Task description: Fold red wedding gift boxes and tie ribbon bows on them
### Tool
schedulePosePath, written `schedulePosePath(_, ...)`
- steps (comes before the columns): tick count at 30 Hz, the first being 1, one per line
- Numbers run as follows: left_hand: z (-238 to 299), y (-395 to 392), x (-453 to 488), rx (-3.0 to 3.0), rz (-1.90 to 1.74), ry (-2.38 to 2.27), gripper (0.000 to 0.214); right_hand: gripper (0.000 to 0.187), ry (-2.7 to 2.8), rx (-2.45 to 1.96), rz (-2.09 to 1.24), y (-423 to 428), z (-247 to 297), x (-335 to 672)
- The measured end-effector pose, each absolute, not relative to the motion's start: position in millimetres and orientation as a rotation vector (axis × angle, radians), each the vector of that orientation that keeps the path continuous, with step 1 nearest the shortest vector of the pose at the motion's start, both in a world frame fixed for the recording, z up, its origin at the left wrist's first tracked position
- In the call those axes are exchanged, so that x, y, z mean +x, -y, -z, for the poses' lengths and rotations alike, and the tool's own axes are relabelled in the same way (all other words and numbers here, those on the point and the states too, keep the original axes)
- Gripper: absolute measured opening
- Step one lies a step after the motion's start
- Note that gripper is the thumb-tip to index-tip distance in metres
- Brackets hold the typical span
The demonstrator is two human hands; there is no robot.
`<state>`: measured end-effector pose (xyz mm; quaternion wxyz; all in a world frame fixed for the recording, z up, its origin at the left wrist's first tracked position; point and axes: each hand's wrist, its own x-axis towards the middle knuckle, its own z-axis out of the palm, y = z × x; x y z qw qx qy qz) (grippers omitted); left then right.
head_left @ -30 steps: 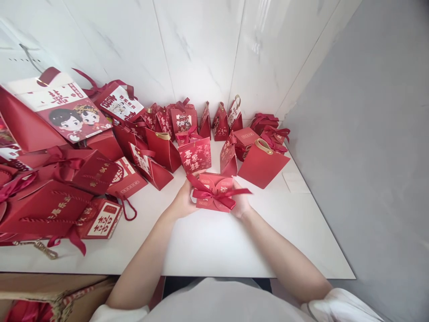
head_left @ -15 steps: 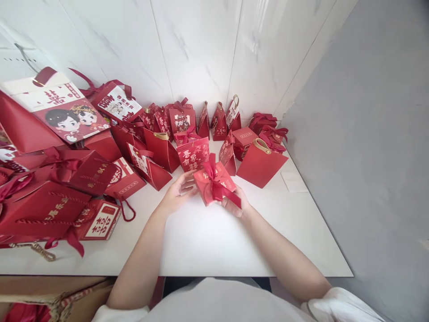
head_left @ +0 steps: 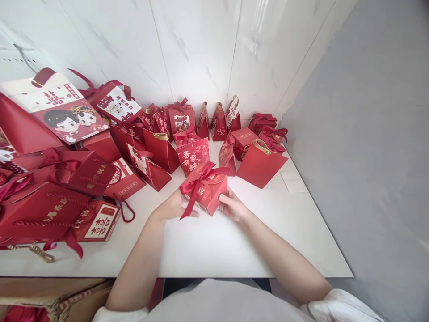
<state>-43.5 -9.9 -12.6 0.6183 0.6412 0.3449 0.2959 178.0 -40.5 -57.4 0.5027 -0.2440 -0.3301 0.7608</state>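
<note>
A small red gift box (head_left: pixel 208 191) with a red ribbon bow on top sits between my hands, just above the white table (head_left: pixel 214 241). My left hand (head_left: pixel 172 206) grips its left side under the trailing ribbon end. At the box's lower right edge, the fingers of my right hand (head_left: pixel 233 206) curl against it. The box is turned with one corner toward me.
Many red gift boxes and bags crowd the table's left and back, among them a large cartoon-couple bag (head_left: pixel 63 114), a flat red bag with a gold handle (head_left: pixel 259 163) and a patterned box (head_left: pixel 193 156). Marble wall behind, grey wall at right. A cardboard box (head_left: pixel 56 299) stands below left.
The gift box has been turned in my hands from lying flat to standing with its bow upward, and it shifted slightly left; both hands hold it again.
</note>
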Motion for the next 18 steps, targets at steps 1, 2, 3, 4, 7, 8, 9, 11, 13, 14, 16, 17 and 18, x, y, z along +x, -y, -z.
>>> schedulePosePath(1, 13.0, 8.9, -43.1, 1.443, -0.720, -0.819, 0.096, 0.052, 0.820, -0.598, -1.852, 41.1, 59.0, 177.4)
schedulePosePath(2, 13.8, 7.5, -42.6, 1.414, -0.765, -0.846, 0.097, 0.052, 0.839, -0.614, -1.852, 41.3, 59.8, 176.3)
schedulePosePath(3, 14.9, 6.1, -41.9, 1.396, -0.816, -0.875, 0.098, 0.053, 0.853, -0.639, -1.826, 40.8, 59.7, 174.8)
schedulePosePath(4, 16.3, 4.6, -41.1, 1.395, -0.871, -0.900, 0.099, 0.055, 0.865, -0.669, -1.767, 40.0, 58.5, 173.3)
schedulePosePath(7, 20.9, 2.7, -37.9, 1.486, -0.939, -0.918, 0.097, 0.074, 0.950, -0.717, -1.509, 36.6, 50.7, 170.3)
schedulePosePath(8, 22.2, 3.0, -36.5, 1.520, -0.923, -0.910, 0.095, 0.085, 0.999, -0.710, -1.449, 35.8, 48.0, 170.0)
schedulePosePath(9, 23.4, 3.8, -34.8, 1.545, -0.900, -0.898, 0.092, 0.095, 1.049, -0.697, -1.420, 35.5, 45.8, 169.9)
schedulePosePath(11, 25.3, 5.8, -31.1, 1.562, -0.871, -0.880, 0.085, 0.102, 1.100, -0.669, -1.441, 35.9, 43.9, 169.8)
schedulePosePath(13, 26.6, 7.5, -27.8, 1.550, -0.880, -0.883, 0.079, 0.091, 1.055, -0.648, -1.485, 36.8, 44.6, 169.1)
schedulePosePath(14, 27.1, 7.9, -26.7, 1.532, -0.895, -0.891, 0.077, 0.084, 1.005, -0.640, -1.503, 36.9, 45.5, 168.6)
schedulePosePath(16, 27.7, 7.8, -25.6, 1.485, -0.943, -0.926, 0.071, 0.072, 0.891, -0.639, -1.537, 35.9, 47.3, 168.2)
schedulePosePath(17, 27.9, 7.2, -25.6, 1.471, -0.962, -0.944, 0.068, 0.068, 0.842, -0.642, -1.569, 34.7, 48.1, 168.6)
schedulePosePath(18, 28.0, 6.4, -25.9, 1.470, -0.975, -0.957, 0.064, 0.064, 0.794, -0.643, -1.612, 33.2, 48.7, 169.4)
